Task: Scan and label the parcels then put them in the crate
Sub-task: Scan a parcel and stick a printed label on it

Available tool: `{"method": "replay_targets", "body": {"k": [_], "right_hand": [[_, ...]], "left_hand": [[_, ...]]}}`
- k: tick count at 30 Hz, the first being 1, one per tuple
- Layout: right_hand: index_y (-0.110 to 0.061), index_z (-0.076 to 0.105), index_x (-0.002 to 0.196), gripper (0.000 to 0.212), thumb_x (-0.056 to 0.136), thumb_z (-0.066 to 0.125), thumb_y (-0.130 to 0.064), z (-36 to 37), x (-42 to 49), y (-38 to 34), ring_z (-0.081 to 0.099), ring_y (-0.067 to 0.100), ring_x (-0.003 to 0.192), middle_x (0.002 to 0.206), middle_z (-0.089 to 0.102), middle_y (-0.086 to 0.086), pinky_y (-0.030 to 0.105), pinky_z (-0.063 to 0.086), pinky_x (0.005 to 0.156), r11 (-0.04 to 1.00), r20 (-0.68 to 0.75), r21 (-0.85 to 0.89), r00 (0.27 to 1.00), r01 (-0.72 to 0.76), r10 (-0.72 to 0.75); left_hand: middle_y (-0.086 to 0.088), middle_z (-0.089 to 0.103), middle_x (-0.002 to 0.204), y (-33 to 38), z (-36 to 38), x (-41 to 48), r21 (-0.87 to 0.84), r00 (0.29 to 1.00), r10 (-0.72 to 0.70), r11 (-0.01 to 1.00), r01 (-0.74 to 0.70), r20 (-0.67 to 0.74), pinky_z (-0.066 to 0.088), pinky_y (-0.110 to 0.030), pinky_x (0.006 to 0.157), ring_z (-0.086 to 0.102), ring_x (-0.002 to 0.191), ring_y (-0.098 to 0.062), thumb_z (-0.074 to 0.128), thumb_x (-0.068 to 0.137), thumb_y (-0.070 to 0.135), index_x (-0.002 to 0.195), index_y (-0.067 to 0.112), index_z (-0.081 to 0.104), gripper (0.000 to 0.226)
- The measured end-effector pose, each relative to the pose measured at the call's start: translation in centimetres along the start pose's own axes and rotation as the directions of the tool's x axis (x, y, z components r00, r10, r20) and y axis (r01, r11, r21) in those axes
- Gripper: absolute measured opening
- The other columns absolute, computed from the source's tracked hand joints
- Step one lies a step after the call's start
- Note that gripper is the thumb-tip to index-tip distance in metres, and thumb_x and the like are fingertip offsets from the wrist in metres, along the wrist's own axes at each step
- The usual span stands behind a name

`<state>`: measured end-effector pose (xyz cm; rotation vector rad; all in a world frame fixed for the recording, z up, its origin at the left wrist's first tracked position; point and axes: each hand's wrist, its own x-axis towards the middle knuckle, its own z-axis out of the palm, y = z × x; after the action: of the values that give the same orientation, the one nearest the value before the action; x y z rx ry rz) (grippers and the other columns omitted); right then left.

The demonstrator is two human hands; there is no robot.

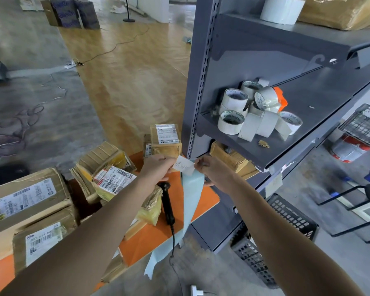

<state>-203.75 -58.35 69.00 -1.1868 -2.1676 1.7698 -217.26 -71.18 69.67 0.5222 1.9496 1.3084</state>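
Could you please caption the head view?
Left hand and right hand pinch a white label at the top of a blue backing strip.

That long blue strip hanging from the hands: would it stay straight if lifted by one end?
Probably not: the strip droops past the table edge and bends near its bottom, so it looks floppy. It seems very light: the right hand holds it by a fingertip pinch, while the left hand pinches the label. Being thin, it may tear if tugged.
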Motion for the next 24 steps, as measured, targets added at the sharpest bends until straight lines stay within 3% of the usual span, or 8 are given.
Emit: {"method": "replay_targets", "body": {"k": [3,7,11,14,16,19,24], "right_hand": [[-0.022,0.059,0.095,0.009,0.102,0.053,-0.020,-0.2,-0.3,0.3,0.055,0.013,0.090,0.094,0.056,-0.005,0.033,0.059,0.071,0.999,-0.006,-0.043,1.000,-0.009,0.009],[-0.024,0.059,0.097,0.008,0.101,0.053,-0.023,-0.8,-0.6,0.7,0.058,0.025,0.104,0.097,0.057,-0.004,0.027,0.059,0.063,0.996,-0.005,-0.087,1.000,-0.004,0.003],[-0.026,0.055,0.110,0.009,0.102,0.052,-0.023,-1.2,-0.5,1.4,0.058,0.025,0.103,0.105,0.054,-0.002,0.025,0.059,0.061,0.987,-0.011,-0.163,1.000,0.002,-0.004],[-0.035,0.046,0.118,0.027,0.101,0.052,-0.016,-1.2,-0.2,2.1,0.056,0.019,0.085,0.107,0.053,0.004,0.027,0.057,0.068,0.967,0.011,-0.253,1.000,0.017,-0.015],[-0.034,0.040,0.128,0.038,0.101,0.052,-0.010,-0.9,-0.1,2.5,0.055,0.014,0.074,0.109,0.055,0.001,0.018,0.047,0.058,0.967,0.048,-0.252,0.998,0.049,-0.038],[-0.040,0.031,0.137,0.051,0.100,0.053,-0.014,-0.3,0.4,3.6,0.065,0.029,0.098,0.115,0.063,0.009,0.024,0.044,0.060,0.947,0.051,-0.309,0.996,0.087,-0.075],[-0.046,0.009,0.149,0.077,0.098,0.057,-0.014,0.6,2.0,5.7,0.065,0.026,0.097,0.104,0.061,0.003,0.025,0.047,0.063,0.946,0.026,-0.319,0.998,0.055,-0.049]], "left_hand": [[-0.007,0.068,0.095,-0.1,0.7,-0.2,0.106,0.999,0.042,0.993,-0.043,0.017,0.054,-0.027,0.072,0.062,0.086,-0.014,0.060,0.089,0.017,0.096,0.011,0.068,0.012],[-0.011,0.068,0.085,-0.2,1.2,-0.2,0.157,0.998,0.069,0.985,-0.069,0.006,0.049,-0.026,0.063,0.059,0.073,-0.015,0.064,0.086,0.011,0.086,0.010,0.069,0.005],[-0.009,0.066,0.077,-0.1,1.8,0.2,0.164,1.000,0.030,0.986,-0.028,-0.006,0.046,-0.029,0.063,0.058,0.069,-0.016,0.064,0.087,0.012,0.082,0.013,0.068,0.007],[-0.008,0.062,0.075,-0.1,2.3,0.7,0.112,0.998,-0.037,0.993,0.042,-0.045,0.043,-0.025,0.059,0.054,0.065,-0.015,0.064,0.088,0.013,0.088,0.008,0.068,0.006],[-0.008,0.061,0.076,-0.2,2.6,1.0,0.071,0.994,-0.082,0.994,0.087,-0.070,0.042,-0.022,0.056,0.053,0.063,-0.013,0.064,0.089,0.013,0.090,0.007,0.067,0.006],[-0.009,0.059,0.075,-0.3,3.0,1.5,0.011,0.986,-0.129,0.991,0.131,-0.105,0.039,-0.023,0.053,0.051,0.060,-0.014,0.065,0.090,0.012,0.082,0.008,0.064,0.008],[-0.014,0.056,0.075,-0.7,3.2,2.5,0.022,0.971,-0.134,0.990,0.141,-0.197,0.039,-0.030,0.059,0.050,0.066,-0.023,0.063,0.086,0.011,0.077,0.007,0.060,0.011]]}}
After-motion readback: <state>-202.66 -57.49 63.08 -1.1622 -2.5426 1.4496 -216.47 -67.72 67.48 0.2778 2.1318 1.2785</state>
